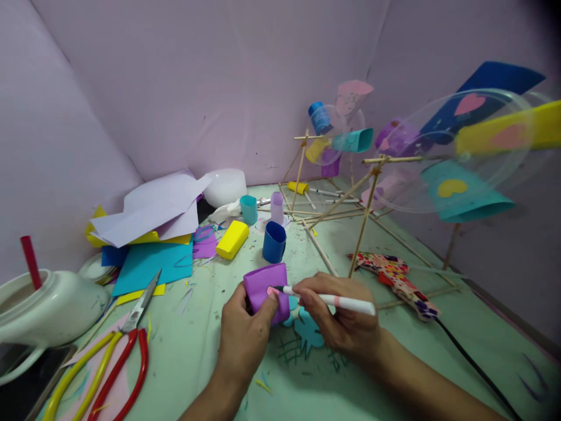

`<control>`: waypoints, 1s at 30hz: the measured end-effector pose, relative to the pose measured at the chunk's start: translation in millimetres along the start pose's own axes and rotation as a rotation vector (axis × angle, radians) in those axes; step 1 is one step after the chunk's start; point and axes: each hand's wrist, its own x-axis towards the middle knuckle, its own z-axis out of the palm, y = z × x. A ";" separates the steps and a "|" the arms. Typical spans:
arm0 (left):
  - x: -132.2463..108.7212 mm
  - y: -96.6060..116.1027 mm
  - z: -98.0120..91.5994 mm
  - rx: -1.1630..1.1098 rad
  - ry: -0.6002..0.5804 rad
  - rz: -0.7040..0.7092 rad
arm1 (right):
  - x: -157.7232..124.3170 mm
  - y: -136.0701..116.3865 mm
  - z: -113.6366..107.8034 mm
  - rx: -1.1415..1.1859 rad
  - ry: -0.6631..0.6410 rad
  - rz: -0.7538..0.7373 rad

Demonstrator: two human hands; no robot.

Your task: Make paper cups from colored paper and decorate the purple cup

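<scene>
My left hand (248, 333) pinches a flattened purple paper tube (265, 278) with a small pink cutout on its front, the thumb pressing beside that cutout. My right hand (344, 313) is closed around a white marker (350, 304), whose dark tip meets the pink cutout or comes very close to it. Light blue paper scraps (309, 330) lie partly beneath the hands. Just beyond stand a dark blue paper tube (274, 242) and, on its side, a yellow one (232, 240). Farther back are a teal tube (248, 210) and a lilac tube (277, 207).
Scissors (139, 310) with red and yellow handles lie at left, near a white pot (56, 304) and stacked coloured sheets (153, 266). Stick frames carrying clear discs (486, 128) with paper tubes rise at right. A patterned, corded glue gun (401, 283) rests inside the nearer frame.
</scene>
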 end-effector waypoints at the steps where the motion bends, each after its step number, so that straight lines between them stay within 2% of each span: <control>1: -0.3 0.1 0.0 -0.002 -0.002 0.000 | 0.1 0.1 0.1 -0.004 0.001 -0.002; 9: -1.8 2.4 0.0 -0.008 0.010 0.010 | 0.3 1.3 1.6 0.016 -0.007 0.027; 17: -1.2 2.0 0.6 -0.035 -0.014 -0.021 | -2.7 4.5 2.2 0.085 0.037 0.143; 30: 0.2 -1.9 -0.1 -0.050 -0.011 -0.033 | -4.8 6.2 3.0 0.077 0.065 0.155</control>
